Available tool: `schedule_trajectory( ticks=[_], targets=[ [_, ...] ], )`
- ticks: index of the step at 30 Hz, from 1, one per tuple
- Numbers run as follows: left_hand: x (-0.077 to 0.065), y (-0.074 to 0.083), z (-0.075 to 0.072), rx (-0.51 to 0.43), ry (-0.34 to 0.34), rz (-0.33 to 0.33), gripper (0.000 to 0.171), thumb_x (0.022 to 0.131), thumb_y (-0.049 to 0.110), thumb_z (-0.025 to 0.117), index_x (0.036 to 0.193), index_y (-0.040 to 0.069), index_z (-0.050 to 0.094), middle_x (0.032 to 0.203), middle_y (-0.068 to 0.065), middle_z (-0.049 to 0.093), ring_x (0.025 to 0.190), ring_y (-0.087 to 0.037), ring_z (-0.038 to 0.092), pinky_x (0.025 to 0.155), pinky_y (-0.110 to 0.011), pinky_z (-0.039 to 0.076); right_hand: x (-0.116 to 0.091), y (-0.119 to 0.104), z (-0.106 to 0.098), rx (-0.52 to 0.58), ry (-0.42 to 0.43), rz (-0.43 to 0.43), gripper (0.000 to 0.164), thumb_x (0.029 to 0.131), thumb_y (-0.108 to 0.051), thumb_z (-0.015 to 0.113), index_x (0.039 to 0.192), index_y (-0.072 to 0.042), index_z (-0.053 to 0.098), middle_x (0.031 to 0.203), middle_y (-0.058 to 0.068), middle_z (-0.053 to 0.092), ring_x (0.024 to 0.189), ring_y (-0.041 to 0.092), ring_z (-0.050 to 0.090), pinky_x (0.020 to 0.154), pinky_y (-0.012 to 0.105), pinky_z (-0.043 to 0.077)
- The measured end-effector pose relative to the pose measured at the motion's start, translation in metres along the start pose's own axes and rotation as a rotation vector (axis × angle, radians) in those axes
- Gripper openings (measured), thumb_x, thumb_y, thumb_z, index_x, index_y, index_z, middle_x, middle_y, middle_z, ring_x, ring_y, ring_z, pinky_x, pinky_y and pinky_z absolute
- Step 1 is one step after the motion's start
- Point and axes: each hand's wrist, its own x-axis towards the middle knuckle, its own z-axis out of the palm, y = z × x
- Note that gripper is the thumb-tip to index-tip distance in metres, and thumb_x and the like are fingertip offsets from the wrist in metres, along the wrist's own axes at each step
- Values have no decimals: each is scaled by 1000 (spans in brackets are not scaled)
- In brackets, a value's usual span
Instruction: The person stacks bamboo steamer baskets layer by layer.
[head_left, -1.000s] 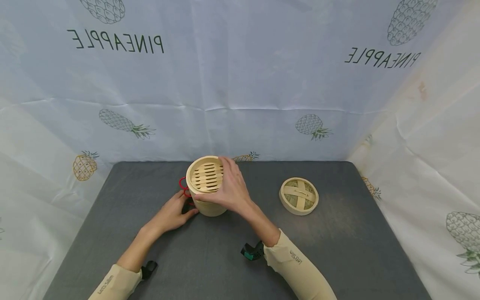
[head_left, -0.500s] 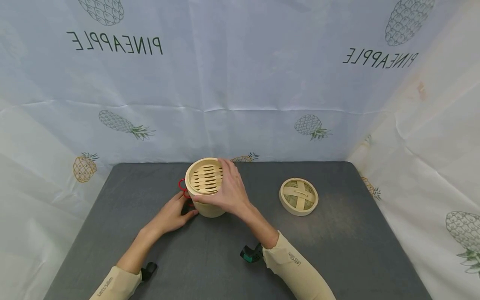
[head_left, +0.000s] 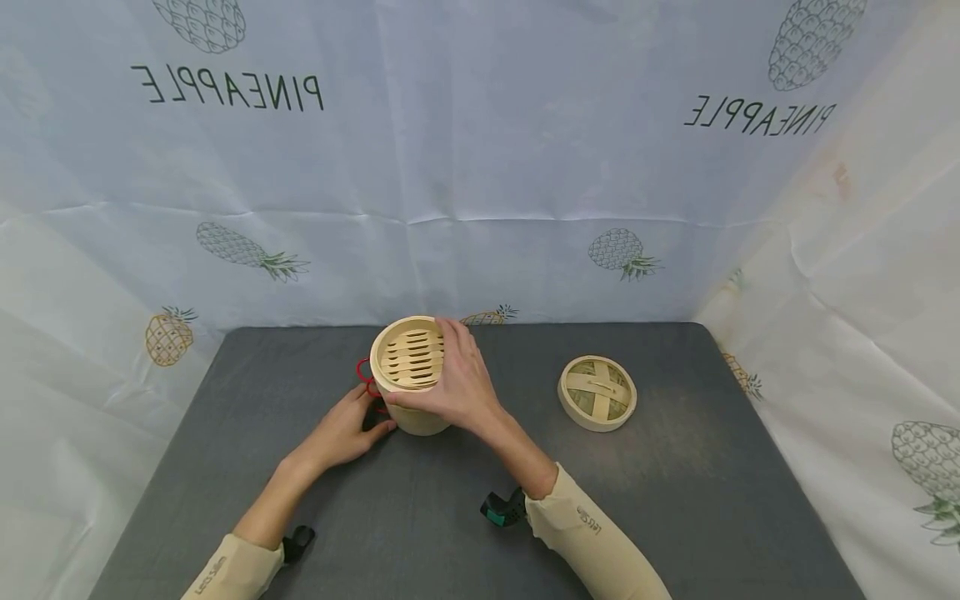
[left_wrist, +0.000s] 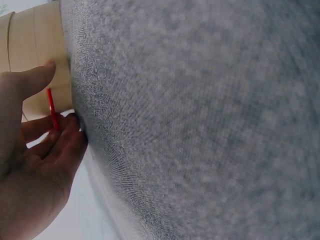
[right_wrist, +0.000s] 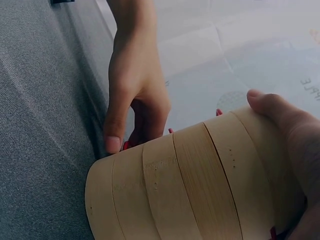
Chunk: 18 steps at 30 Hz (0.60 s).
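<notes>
A stack of small round bamboo steamer baskets [head_left: 420,421] stands at the back, left of the middle, with its slatted top basket [head_left: 410,357] facing up. Red loops [head_left: 364,368] stick out from the stack's left side. From above, my right hand [head_left: 467,379] spans the top basket, thumb on the near wall and fingers over the far right rim. Low at the left, my left hand [head_left: 343,429] holds the bottom basket. In the left wrist view its thumb [left_wrist: 37,80] lies against the wall, and its fingers curl behind a red loop [left_wrist: 52,107].
A round woven bamboo lid [head_left: 598,393] lies on the right part of the dark grey table [head_left: 660,500]. Behind the table hangs a pale cloth [head_left: 480,150] printed with pineapples, and it continues along both sides.
</notes>
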Motion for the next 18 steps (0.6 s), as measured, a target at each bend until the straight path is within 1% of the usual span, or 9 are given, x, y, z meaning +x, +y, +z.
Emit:
schedule_trajectory(
  ticks=[1,2,5,7,8,11,15,18],
  targets=[
    [-1,-8,4,2,7,14,57,95,28,85,141,1,63,126,-20,68,113,-35,69,94,-54,60,0,0,1,1,3,-1,128,69,-64,95,169,-15,32,170,10,38,151,33,47,122,58,46],
    [-2,-9,4,-1,6,17,58,95,29,84,142,1,63,128,-20,68,114,-37,69,94,-58,59,0,0,1,2,7,-3,128,69,-64,95,169,-15,32,170,10,38,150,33,48,122,58,47],
    [-4,-26,14,13,12,26,61,99,40,81,146,6,61,131,-17,67,116,-34,69,94,-54,59,-1,1,2,1,18,-8,127,69,-65,94,169,-16,32,169,9,39,149,33,50,120,58,49],
    [-5,-39,21,34,11,31,63,100,44,80,148,9,59,134,-15,66,119,-33,69,96,-53,59,-1,2,3,1,24,-12,127,70,-65,94,169,-16,32,169,9,39,148,34,50,119,58,50],
    [-4,-39,21,41,7,24,64,99,45,80,149,10,58,135,-14,66,119,-33,69,96,-55,58,-1,2,3,2,24,-15,127,70,-65,94,169,-16,32,168,9,39,147,34,50,119,58,50],
    [-5,-45,25,48,9,23,65,97,40,83,150,12,57,137,-13,66,122,-32,69,98,-55,58,-1,2,4,4,25,-19,126,70,-65,94,169,-16,32,168,10,40,147,34,51,119,58,50],
    [-4,-43,24,27,15,18,64,96,36,85,150,13,58,136,-13,67,121,-33,69,97,-56,59,0,2,4,1,23,-15,126,71,-65,94,169,-16,32,169,10,39,149,34,50,119,58,49],
    [-4,-40,23,19,17,17,63,97,39,83,149,12,59,135,-13,66,120,-33,69,96,-56,59,0,2,4,-4,19,-11,127,71,-66,94,170,-16,31,170,10,38,151,34,49,120,58,49]
  ],
)
